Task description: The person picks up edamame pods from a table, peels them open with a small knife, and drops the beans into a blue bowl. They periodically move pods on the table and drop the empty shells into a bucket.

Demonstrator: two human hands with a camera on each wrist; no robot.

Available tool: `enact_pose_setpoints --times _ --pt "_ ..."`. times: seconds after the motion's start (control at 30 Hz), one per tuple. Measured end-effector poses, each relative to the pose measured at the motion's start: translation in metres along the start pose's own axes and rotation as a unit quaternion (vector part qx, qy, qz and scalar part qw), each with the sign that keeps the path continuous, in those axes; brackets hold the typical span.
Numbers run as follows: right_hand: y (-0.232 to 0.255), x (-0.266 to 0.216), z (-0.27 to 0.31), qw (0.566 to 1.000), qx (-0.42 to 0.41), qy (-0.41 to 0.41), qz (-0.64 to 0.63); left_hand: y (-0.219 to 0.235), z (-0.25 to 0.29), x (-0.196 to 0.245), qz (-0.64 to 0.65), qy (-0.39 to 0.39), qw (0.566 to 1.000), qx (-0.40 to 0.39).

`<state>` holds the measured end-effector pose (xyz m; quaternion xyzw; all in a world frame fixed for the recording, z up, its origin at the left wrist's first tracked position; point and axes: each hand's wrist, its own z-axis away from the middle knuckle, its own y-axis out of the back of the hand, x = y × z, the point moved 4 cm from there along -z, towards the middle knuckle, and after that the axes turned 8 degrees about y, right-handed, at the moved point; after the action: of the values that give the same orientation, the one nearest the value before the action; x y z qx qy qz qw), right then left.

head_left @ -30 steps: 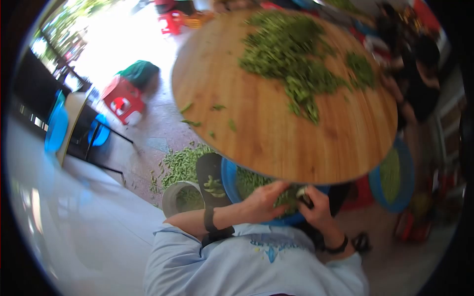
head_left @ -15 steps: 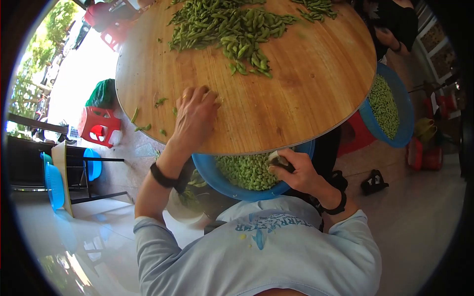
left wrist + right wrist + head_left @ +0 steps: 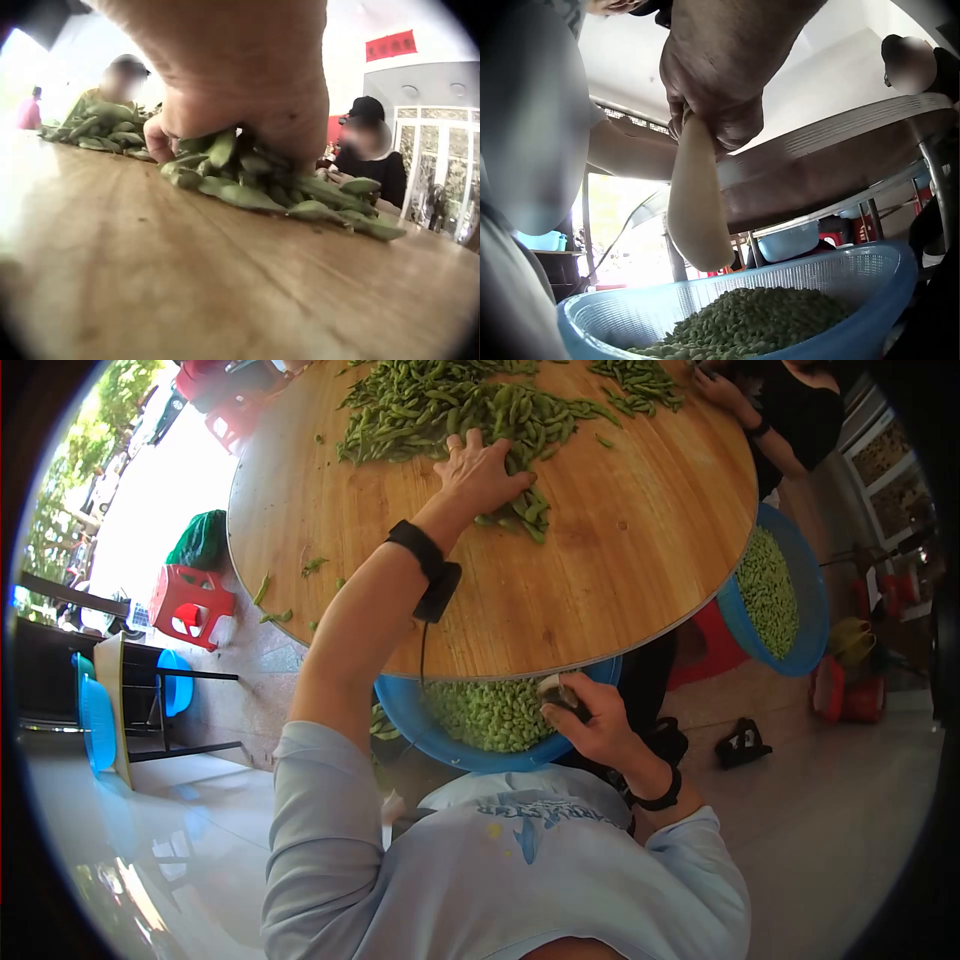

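Stool: a red plastic stool (image 3: 192,607) with cut-out sides stands on the pale floor, left of the table.
Table: a round wooden table (image 3: 620,550), smooth, with visible plank grain and a thin metal rim.
Left hand: the left hand (image 3: 484,472) lies palm down on the near edge of the pod heap, toward the far side of the table; a black band circles its wrist. In the left wrist view the fingers (image 3: 159,142) curl down into the pods, gathering a bunch under the palm.
Pods: green, matt, flat-bulged bean pods (image 3: 440,405) are heaped across the far half of the table; a few stray ones lie near its left edge.
Near basin: a blue plastic basin (image 3: 415,722) with a mesh-patterned wall sits under the near edge of the table, filled with small pale green shelled beans (image 3: 488,712).
Right hand: the right hand (image 3: 590,720) hovers over the near basin's right rim, fingers closed round a smooth, cream, rounded handle (image 3: 697,202); what the handle belongs to cannot be told.
Far basin: a second blue basin (image 3: 812,600) of green beans stands beyond the table's right edge.
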<state>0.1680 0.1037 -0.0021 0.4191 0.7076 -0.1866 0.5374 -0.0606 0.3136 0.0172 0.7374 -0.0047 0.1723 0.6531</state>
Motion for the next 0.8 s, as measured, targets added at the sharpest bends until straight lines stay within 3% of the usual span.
enact_pose_setpoints --times 0.2,0.27,0.3,0.37,0.4,0.47,0.6,0.67,0.8 --pt "-0.001 0.003 0.004 0.999 0.009 -0.015 -0.034 0.011 0.058 -0.004 0.066 -0.066 0.993 -0.073" --pt "-0.001 0.004 0.006 0.993 -0.009 -0.044 -0.105 0.029 0.075 -0.006 0.097 -0.107 0.989 0.017" --pt "-0.001 0.003 0.008 0.993 -0.005 -0.046 -0.105 0.038 0.084 -0.006 0.098 -0.11 0.989 0.015" --pt "-0.002 0.009 0.011 0.952 0.023 -0.165 -0.255 0.067 0.106 0.005 0.096 -0.239 0.957 0.137" --pt "-0.002 0.009 0.01 0.953 0.027 -0.163 -0.254 0.064 0.115 0.009 0.097 -0.243 0.955 0.137" --pt "-0.005 0.01 0.007 0.953 0.021 -0.166 -0.254 0.042 0.132 0.026 0.236 -0.321 0.914 -0.073" --pt "-0.008 0.01 0.007 0.964 0.021 -0.142 -0.226 0.028 0.128 0.042 0.121 -0.41 0.9 -0.089" --pt "-0.006 0.012 0.008 0.955 0.038 -0.159 -0.248 0.018 0.116 0.042 0.096 -0.361 0.915 -0.153" --pt "-0.003 0.015 0.008 0.953 0.05 -0.155 -0.256 0.022 0.112 0.042 0.134 -0.309 0.929 -0.153"
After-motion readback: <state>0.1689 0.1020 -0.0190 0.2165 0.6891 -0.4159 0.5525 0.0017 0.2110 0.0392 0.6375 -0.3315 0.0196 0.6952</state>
